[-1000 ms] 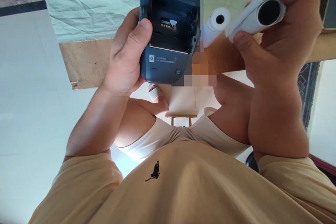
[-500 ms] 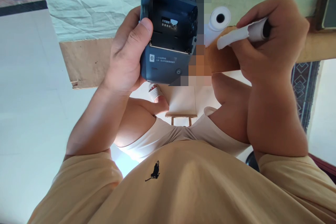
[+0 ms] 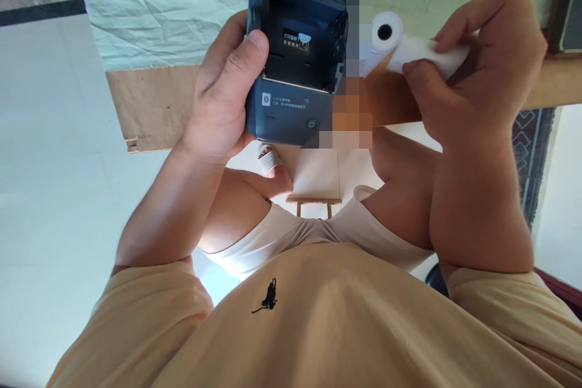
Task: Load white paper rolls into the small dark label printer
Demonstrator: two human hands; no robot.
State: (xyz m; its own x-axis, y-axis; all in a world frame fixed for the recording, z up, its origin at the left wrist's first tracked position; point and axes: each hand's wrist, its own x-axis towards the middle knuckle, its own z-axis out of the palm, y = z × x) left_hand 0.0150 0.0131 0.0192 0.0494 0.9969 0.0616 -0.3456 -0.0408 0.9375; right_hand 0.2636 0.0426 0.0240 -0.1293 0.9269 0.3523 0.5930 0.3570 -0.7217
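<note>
My left hand [image 3: 227, 85] is wrapped round the left side of a dark blue portable label printer [image 3: 284, 115], thumb on its edge. Its lid is up, and the paper bay shows a small printed sticker but no roll. Off to the right, my right hand [image 3: 482, 66] pinches a white paper roll [image 3: 448, 59] between thumb and fingers; a strip of its paper sticks out to the left. Just beyond that strip a second white roll with a dark core [image 3: 387, 31] stands on the table. A blurred mosaic patch hides what lies right of the printer.
A pale green cloth [image 3: 168, 6] covers the table, with its wooden edge [image 3: 154, 106] bare along the front. A dark-framed object [image 3: 566, 6] sits at the far right. Below are my legs, a small wooden stool [image 3: 313, 200] and a patterned mat [image 3: 536, 163].
My right hand has turned the held paper roll, so its dark hollow end no longer shows, and has shifted slightly right. The printer has drifted slightly right in the view.
</note>
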